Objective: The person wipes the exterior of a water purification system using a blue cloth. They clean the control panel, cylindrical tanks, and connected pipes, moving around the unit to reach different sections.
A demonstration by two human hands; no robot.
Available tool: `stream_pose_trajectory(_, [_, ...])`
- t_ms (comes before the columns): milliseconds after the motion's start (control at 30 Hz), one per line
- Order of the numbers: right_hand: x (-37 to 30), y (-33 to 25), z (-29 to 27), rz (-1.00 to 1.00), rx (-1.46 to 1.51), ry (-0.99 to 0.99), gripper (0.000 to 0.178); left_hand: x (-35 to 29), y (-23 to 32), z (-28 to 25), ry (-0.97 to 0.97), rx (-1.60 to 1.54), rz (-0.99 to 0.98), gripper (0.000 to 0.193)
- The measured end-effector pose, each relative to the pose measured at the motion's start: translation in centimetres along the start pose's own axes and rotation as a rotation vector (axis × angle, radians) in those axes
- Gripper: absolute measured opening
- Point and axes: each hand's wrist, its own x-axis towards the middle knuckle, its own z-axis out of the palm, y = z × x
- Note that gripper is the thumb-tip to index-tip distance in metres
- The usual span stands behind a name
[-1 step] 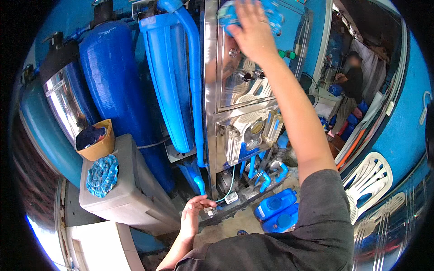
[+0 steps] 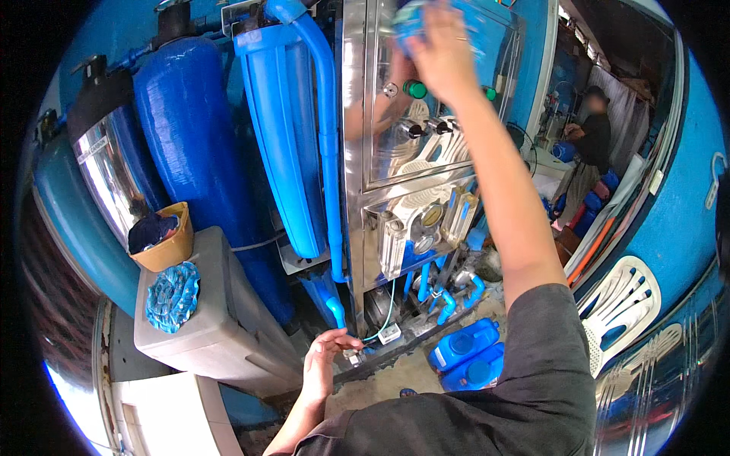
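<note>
My right hand (image 2: 445, 57) is raised, its fingers blurred by motion, holding a blue patterned cloth (image 2: 480, 32) against the upper door of a shiny metal cabinet (image 2: 354, 99). Just below the hand are a green knob (image 2: 414, 89), a small round lock and black knobs (image 2: 411, 130). My left hand (image 2: 322, 363) hangs low in front of the cabinet's base, fingers apart and slightly bent, with nothing in it. Flow meters (image 2: 393, 245) and a round gauge (image 2: 432, 216) sit on the cabinet's lower panel.
Tall blue tanks (image 2: 186, 114) and a blue filter housing (image 2: 281, 137) line the left. A grey bin (image 2: 220, 304) bears a bunched blue cloth (image 2: 172, 296) and a tan basket (image 2: 171, 247). Blue jugs (image 2: 464, 346) stand below; a white chair (image 2: 623, 304) and another person (image 2: 595, 133) are at right.
My right hand and the cloth have slid to the right across the cabinet door, uncovering a green knob on the left. My left hand has stayed in place.
</note>
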Motion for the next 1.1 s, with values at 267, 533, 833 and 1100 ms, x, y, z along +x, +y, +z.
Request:
stream_pose_trajectory(267, [-1.0,6.7,1.1,0.397,-0.188,-0.106,0.064,4.8,4.1,2.0,-0.013,0.193,0.181,0.057])
stream_pose_trajectory(533, [2.3,-5.4,-1.7,0.061,0.595,0.065,0.036,11.8,6.9,8.2,-0.198,0.262,0.445,0.054])
stream_pose_trajectory(833, [2.2,8.3,-1.7,0.702,-0.286,0.514,0.038,7.1,3.4,6.2,0.048,0.204,0.350,0.041])
stream_pose_trajectory(1100, [2.6,4.1,2.8,0.221,-0.023,0.424,0.020,7.3,4.4,5.6,0.074,0.264,0.369,0.044])
